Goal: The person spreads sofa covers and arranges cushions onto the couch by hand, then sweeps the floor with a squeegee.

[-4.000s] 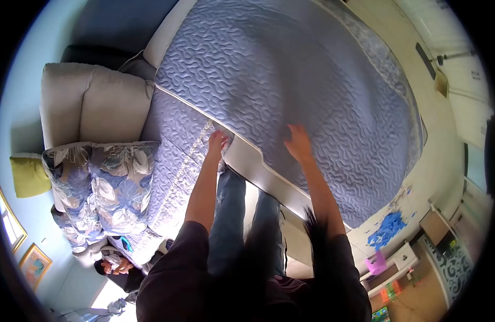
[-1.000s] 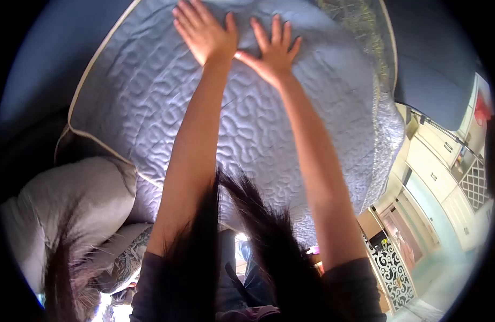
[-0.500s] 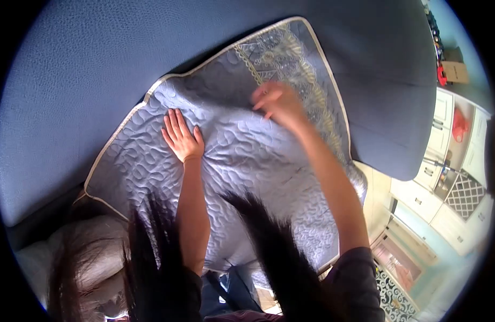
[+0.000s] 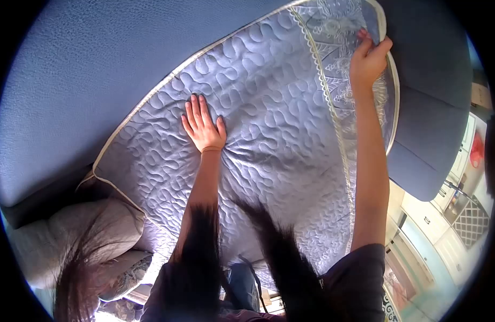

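A grey-blue quilted cover [image 4: 269, 134] with cream piping and a lace-patterned band [image 4: 341, 59] lies over the seat of a dark blue-grey sofa. My left hand [image 4: 204, 126] rests flat on the quilting near the middle, its fingers spread and holding nothing. Up at the top right, my right hand [image 4: 372, 61] is closed on the cover's piped edge beside the lace band, with the arm stretched out. Small creases run out from beside my left palm.
The sofa's backrest [image 4: 107, 70] rises along the upper left, and its dark armrest [image 4: 430, 107] is on the right. A beige cushion [image 4: 91, 236] sits at the lower left. White cabinets [image 4: 427, 217] stand beyond on the right. Dark hair hangs across the lower view.
My right hand has moved up and right and taken hold of the cover's edge, pulling the lace corner outward. The cover's folded upper part now lies flatter. My left hand stays pressed on the quilting.
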Available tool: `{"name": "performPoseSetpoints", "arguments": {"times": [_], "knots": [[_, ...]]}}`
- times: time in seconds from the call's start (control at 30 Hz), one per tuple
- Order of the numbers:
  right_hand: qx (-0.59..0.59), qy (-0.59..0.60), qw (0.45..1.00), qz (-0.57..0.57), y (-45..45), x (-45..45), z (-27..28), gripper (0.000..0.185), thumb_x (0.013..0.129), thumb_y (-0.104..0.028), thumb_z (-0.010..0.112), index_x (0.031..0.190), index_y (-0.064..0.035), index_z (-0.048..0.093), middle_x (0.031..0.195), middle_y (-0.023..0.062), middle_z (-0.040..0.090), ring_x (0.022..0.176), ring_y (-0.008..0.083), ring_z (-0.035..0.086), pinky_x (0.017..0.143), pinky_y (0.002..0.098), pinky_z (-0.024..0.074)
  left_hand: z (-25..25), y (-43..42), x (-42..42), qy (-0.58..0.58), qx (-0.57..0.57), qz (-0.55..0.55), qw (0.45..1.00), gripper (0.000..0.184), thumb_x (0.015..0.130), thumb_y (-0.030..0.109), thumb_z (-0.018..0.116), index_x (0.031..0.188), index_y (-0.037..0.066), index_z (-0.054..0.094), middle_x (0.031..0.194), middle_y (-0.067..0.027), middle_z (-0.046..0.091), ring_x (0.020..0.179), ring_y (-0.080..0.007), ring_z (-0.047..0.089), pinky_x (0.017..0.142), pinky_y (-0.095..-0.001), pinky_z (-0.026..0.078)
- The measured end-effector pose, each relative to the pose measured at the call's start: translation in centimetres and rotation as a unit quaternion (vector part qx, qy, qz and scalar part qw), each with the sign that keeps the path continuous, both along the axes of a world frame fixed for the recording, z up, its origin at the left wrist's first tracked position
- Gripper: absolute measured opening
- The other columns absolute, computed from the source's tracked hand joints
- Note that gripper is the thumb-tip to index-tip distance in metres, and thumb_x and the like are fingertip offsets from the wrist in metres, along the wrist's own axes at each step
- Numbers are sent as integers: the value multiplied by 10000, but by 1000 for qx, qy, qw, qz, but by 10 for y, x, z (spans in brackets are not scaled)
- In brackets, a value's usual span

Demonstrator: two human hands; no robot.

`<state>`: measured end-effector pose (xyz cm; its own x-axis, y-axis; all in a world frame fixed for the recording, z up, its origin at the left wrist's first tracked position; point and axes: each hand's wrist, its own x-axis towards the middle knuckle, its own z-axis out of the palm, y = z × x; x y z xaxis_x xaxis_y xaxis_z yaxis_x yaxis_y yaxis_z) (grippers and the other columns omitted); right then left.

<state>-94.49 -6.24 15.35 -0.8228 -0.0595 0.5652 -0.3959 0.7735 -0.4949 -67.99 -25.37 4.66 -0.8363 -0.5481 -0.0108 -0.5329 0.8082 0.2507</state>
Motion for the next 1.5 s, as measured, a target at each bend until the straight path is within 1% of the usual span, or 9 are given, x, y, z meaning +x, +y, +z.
{"name": "performPoseSetpoints", "arguments": {"times": [0.13,0.27,0.33,0.37,0.57,0.7,0.73,0.93,1.5], "knots": [[281,-136,946,92,17,-3,-12,519,713,-169,481,1139,-89,197,653,137,557,592,293,545,516,381,413,-1,2,0,6,-5,-5,1000,580,703,345,326,1208,79,221,1261,-69,199,1166,-232,165,929,-402,97],[279,-264,921,-67,-28,26,-5,694,666,-204,527,1214,-105,113,652,132,556,574,289,540,503,392,417,0,0,0,-9,-5,-3,1000,590,697,350,338,1209,82,217,1265,-65,186,1168,-236,157,932,-404,93],[262,-225,938,35,-66,64,-9,610,655,-204,523,1182,-93,235,772,124,551,690,273,530,567,369,423,-2,0,1,-15,-6,-3,1000,592,697,352,339,1209,83,216,1266,-65,185,1168,-238,158,932,-405,93],[53,-134,963,229,-73,78,-43,502,652,-203,511,1117,-89,361,917,112,503,842,248,477,698,328,400,-3,0,2,-3,-2,-3,1000,590,698,355,334,1209,85,217,1265,-65,186,1167,-237,160,932,-406,94],[238,-85,694,674,-100,130,-83,353,685,-148,470,1036,-122,446,1066,26,411,1013,192,362,862,331,285,-7,-2,1,19,-10,-9,1000,590,702,369,328,1207,84,222,1262,-68,192,1163,-235,174,930,-408,96],[339,-261,880,205,45,17,-103,303,709,-112,461,1005,-46,449,1046,109,451,985,200,408,843,310,322,-2,0,0,24,12,-6,1000,595,673,289,378,1208,92,207,1255,-74,202,1161,-246,164,925,-417,99],[354,-36,929,103,61,14,-90,247,705,-82,458,942,-12,468,928,139,491,904,243,437,765,336,364,-4,0,1,31,11,-5,999,596,672,289,379,1208,91,208,1254,-73,204,1161,-246,163,925,-415,98],[84,-172,961,202,-59,186,-54,378,674,-112,461,1046,-63,415,1122,142,346,1038,297,322,865,450,200,-5,0,1,13,4,-1,1000,601,680,328,388,1207,89,226,1261,-66,197,1166,-234,162,935,-401,79],[264,-139,954,10,-115,228,-113,468,673,-256,349,1139,-214,363,1206,7,316,1102,212,295,896,419,174,28,-109,26,41,5,-142,989,469,697,266,474,1136,157,351,1151,-55,343,1019,-243,345,880,-371,236]]}}
